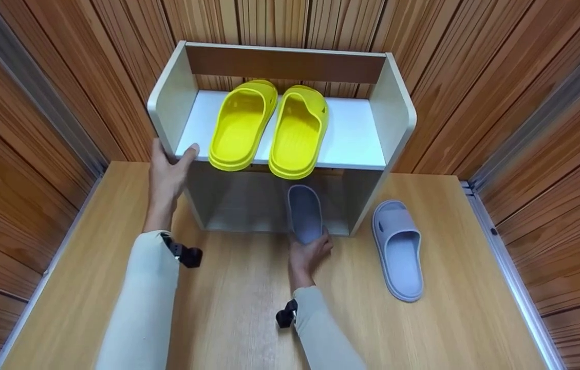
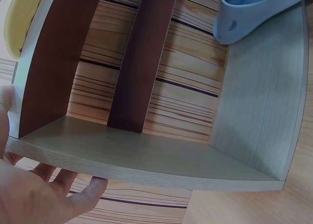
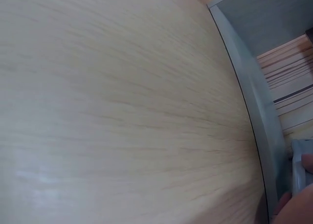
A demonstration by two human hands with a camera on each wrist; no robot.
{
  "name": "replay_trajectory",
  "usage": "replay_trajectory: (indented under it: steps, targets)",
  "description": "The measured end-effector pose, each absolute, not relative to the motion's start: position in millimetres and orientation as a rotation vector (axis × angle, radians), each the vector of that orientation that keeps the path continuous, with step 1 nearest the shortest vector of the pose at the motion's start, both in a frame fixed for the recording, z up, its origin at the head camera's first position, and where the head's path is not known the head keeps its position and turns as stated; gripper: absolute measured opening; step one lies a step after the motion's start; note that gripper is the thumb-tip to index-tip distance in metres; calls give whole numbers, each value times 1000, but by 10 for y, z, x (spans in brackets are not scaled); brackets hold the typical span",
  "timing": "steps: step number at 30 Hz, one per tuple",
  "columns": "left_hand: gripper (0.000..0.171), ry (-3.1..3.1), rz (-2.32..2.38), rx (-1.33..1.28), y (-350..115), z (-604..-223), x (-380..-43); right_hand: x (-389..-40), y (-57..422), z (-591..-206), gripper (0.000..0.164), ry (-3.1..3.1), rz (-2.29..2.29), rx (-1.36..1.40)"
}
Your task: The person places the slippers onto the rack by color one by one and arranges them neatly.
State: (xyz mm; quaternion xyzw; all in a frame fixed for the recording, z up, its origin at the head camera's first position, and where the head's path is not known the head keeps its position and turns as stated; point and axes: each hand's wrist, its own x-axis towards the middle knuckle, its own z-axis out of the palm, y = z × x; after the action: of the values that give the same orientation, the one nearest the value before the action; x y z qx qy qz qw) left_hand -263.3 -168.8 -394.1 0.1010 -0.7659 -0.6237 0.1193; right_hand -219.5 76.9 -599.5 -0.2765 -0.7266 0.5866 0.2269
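Observation:
A small two-tier shoe rack [image 1: 395, 103] stands against the back wall. My left hand [image 1: 165, 177] grips its left side panel, the thumb on the upper shelf's front corner and the fingers along the outside. With my right hand [image 1: 309, 254] I hold a grey slipper [image 1: 305, 213] by its heel, toe pointing into the lower compartment near the right side. The left wrist view shows this slipper's toe part [image 2: 234, 18] above the rack's bottom board. Its mate, another grey slipper [image 1: 404, 262], lies on the wooden floor right of the rack.
Two yellow slippers [image 1: 238, 128] sit side by side on the white upper shelf [image 1: 351, 128], heels jutting over its front edge. Wood-panelled walls [image 1: 552, 154] enclose the floor board [image 1: 238, 308] on the left, back and right. Metal rails [image 1: 516, 288] run along the floor's sides.

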Motion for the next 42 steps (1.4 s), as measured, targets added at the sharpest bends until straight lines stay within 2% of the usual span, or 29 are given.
replay_trajectory:
  steps: [11,21,31,42]
  targets:
    - [76,-2220,-1841,290,-1689,-3935,-2650,-2175,771,-6065,87,-2067,1623,-779]
    - [73,-2207,-1847,252,-1695,-3936,-2630,-2169,826,-6018,85,-2239,1422,-702]
    - [76,-2246,-1842,320,-1693,-3930,-2644,-2098,867,-6022,97,-2321,1387,-629]
    - [76,-2257,-1838,333,-1699,-3926,-2642,-1963,1063,-6073,87,-2575,972,-344]
